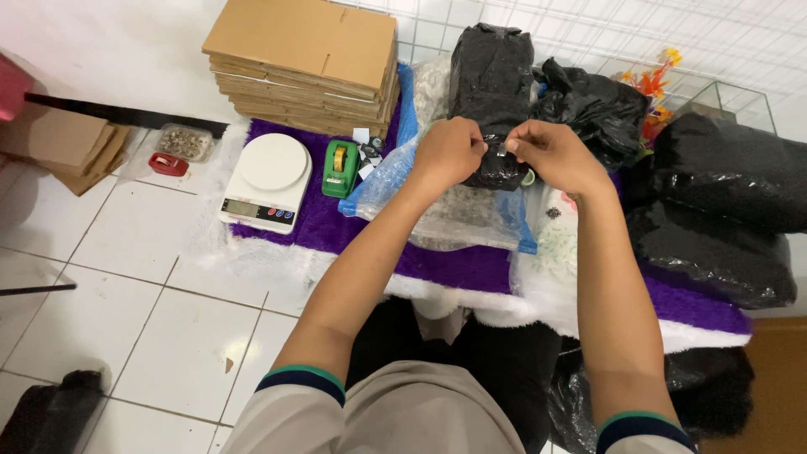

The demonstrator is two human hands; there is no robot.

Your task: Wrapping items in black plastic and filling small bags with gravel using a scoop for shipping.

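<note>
My left hand point(450, 151) and my right hand point(551, 155) are both raised over a purple fluffy mat point(471, 265), fingers pinched on the lower end of a black plastic-wrapped pack point(492, 80) that stands upright between them. Under my hands lies a clear plastic bag point(454, 214) with small pale pieces inside. What my fingertips pinch exactly is too small to tell.
A white kitchen scale point(267, 178) and a green tape dispenser point(340, 168) sit on the mat's left. Behind them is a stack of flat cardboard point(307, 63). Black plastic bags point(723, 202) pile up at the right. A small clear tub point(183, 141) rests on the white tiled floor.
</note>
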